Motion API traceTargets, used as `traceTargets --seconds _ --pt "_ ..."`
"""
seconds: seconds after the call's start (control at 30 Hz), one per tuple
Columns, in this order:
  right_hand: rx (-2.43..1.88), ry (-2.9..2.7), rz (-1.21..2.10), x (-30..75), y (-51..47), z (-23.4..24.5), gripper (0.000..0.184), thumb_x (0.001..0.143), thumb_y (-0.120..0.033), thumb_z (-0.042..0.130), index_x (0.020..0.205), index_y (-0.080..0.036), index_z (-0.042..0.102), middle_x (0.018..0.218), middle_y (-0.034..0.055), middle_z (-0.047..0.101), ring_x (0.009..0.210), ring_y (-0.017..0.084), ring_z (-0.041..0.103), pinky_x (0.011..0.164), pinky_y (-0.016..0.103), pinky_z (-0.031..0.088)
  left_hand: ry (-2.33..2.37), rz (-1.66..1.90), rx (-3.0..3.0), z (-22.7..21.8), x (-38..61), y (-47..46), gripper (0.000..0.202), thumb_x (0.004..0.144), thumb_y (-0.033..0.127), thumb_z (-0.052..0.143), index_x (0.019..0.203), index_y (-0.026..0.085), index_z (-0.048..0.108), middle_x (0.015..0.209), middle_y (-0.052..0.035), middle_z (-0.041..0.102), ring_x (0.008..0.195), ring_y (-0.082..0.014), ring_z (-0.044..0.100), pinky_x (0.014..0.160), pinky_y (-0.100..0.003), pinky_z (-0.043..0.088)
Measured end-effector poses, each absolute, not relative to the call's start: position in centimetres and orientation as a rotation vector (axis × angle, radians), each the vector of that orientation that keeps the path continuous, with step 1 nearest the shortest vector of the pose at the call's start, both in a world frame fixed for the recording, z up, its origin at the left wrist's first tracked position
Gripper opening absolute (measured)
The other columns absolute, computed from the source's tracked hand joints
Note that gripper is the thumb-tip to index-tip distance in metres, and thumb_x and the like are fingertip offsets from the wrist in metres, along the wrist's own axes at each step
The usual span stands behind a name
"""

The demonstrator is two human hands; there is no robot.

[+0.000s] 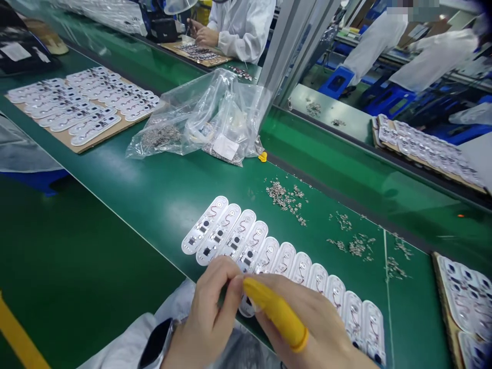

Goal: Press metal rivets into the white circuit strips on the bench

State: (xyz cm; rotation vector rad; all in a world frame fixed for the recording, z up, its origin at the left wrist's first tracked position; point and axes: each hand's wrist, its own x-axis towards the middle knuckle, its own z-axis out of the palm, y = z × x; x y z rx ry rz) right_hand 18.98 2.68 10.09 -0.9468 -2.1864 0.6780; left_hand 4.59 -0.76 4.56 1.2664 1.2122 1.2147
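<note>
A row of white oblong plastic housings (246, 230) with small circuit boards, thin wires and round parts inside lies along the table's front edge. Over the middle of this row, my left hand (211, 307) is closed, thumb and forefinger pinched together. My right hand (307, 318), with a yellow finger cot (277, 312) on one finger, meets it fingertip to fingertip. Anything held between the fingers is too small or covered to make out. Under my hands, part of the row is hidden. Small loose metal parts (284, 197) are scattered in piles behind the housings.
Clear plastic bags (207, 123) of small parts sit against the divider. Cardboard sheets with filled housings lie at left (82, 146) and right (446, 307). A metal post (284, 56) rises behind the bags. Across the divider, a person in a white coat (246, 31) works.
</note>
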Motion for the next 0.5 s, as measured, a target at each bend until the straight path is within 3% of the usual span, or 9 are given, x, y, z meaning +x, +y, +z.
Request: traceTargets --seconds 0.1,0.3,0.5 --pt "-0.999 -2.080 0.912 18.7 3.3 10.2 0.027 0.083 -0.008 0.056 0.104 -0.023 0.061 0.090 0.0031 0.070 0.076 0.015 0.068 0.068 0.021 0.057 1.134 1.224 1.030 4.4 4.5 -1.1 0.027 0.098 0.038 0.039 0.078 0.021 0.046 0.070 0.0020 0.042 0.062 -0.0113 0.041 0.057 -0.020 0.040" --pt "-1.096 -2.007 1.075 18.0 5.3 10.4 0.013 0.081 -0.013 0.057 0.074 -0.020 0.066 0.065 -0.0010 0.064 0.053 0.011 0.057 0.049 0.019 0.048 0.986 1.148 0.779 5.1 4.4 0.2 0.044 0.093 0.054 0.044 0.065 0.020 0.041 0.059 0.0042 0.037 0.054 -0.0094 0.035 0.051 -0.019 0.035" --pt "-1.443 -2.324 0.773 18.0 9.6 7.0 0.012 0.081 -0.013 0.056 0.076 -0.016 0.067 0.069 0.0025 0.063 0.059 0.015 0.055 0.056 0.026 0.042 1.154 1.035 1.303 4.5 2.6 -0.1 0.027 0.099 0.028 0.037 0.080 0.020 0.056 0.075 -0.0006 0.058 0.071 -0.0125 0.055 0.065 -0.023 0.044"
